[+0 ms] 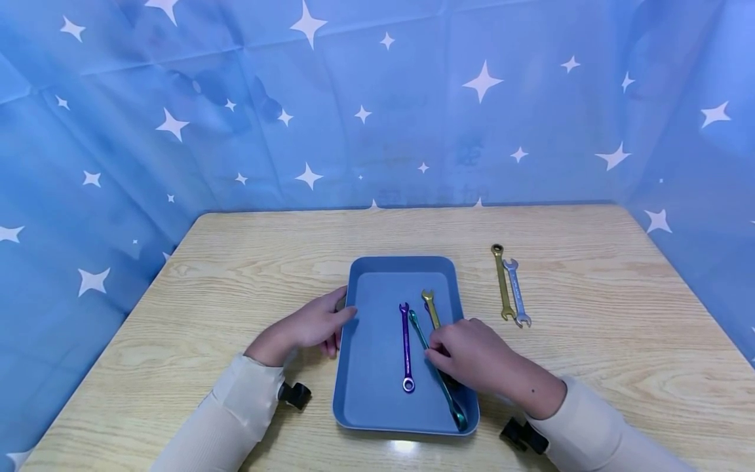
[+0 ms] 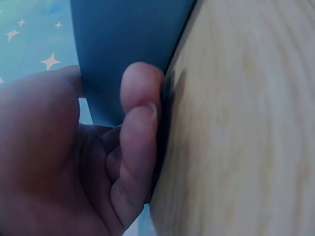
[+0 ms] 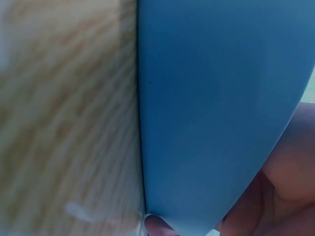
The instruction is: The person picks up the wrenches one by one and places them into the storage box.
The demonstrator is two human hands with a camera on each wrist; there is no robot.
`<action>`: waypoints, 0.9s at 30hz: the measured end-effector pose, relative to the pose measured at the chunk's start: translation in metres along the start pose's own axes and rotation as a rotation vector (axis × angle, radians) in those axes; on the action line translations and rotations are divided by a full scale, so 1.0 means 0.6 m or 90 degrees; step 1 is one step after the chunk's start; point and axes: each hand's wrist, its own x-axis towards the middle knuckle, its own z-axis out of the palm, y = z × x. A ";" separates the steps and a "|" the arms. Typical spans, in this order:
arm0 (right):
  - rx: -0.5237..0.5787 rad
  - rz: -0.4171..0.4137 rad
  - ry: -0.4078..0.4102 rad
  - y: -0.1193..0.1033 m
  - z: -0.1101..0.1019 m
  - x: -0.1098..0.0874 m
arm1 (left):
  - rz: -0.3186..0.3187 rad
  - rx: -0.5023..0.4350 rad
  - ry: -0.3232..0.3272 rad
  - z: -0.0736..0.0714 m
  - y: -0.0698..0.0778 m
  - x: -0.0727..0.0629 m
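My left hand (image 1: 315, 321) holds the left wall of a blue tray (image 1: 371, 288). Its thumb lies over the rim, and its other fingers are outside against the wall in the left wrist view. My right hand (image 1: 468, 351) grips the right wall, reaching over the rim, with a fingertip (image 3: 160, 226) low by the outer wall. Inside the tray lie a purple wrench (image 1: 406, 347), a green wrench (image 1: 439, 373) and a gold wrench (image 1: 433, 311). The right hand partly hides the gold wrench, and I cannot tell whether it touches it.
A second gold wrench (image 1: 503, 282) and a silver open-ended wrench (image 1: 516, 293) lie side by side on the wooden table (image 1: 590, 282), right of the tray. A blue curtain (image 1: 383, 85) with white stars hangs behind the table and along its sides.
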 end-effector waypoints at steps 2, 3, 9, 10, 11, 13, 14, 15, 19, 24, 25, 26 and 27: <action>-0.002 -0.003 0.002 0.000 0.001 0.000 | -0.001 0.001 0.000 0.000 0.000 0.000; -0.002 -0.004 0.003 0.000 0.001 0.000 | -0.001 0.002 0.001 0.000 0.000 0.000; -0.013 -0.011 0.009 0.000 0.001 0.000 | 0.000 0.001 0.005 0.000 0.000 0.000; -0.013 -0.012 0.010 0.000 0.000 0.000 | 0.000 0.000 0.005 0.000 0.000 0.000; -0.012 -0.011 0.010 0.000 0.000 0.000 | 0.000 0.000 0.005 0.000 0.000 0.000; -0.010 -0.012 0.011 0.000 -0.001 0.000 | -0.001 0.000 0.004 0.000 0.000 0.000; -0.009 -0.012 0.011 0.000 -0.001 0.000 | -0.001 0.000 0.004 0.000 0.001 0.000; -0.009 -0.014 0.012 0.001 -0.001 0.000 | -0.002 0.000 0.003 0.000 0.001 0.000; -0.013 -0.015 0.014 0.001 0.000 0.000 | -0.001 -0.001 0.003 -0.001 0.002 0.000; -0.017 -0.011 0.012 0.002 0.002 0.001 | -0.002 -0.003 0.002 -0.001 0.002 0.000; -0.018 -0.012 0.013 0.002 0.002 0.001 | -0.002 -0.004 0.002 -0.001 0.002 0.000; -0.018 -0.012 0.013 0.002 0.002 0.001 | -0.003 -0.005 0.002 -0.001 0.001 0.000; -0.018 -0.012 0.013 0.002 0.003 0.001 | -0.003 -0.005 0.001 -0.001 0.001 0.000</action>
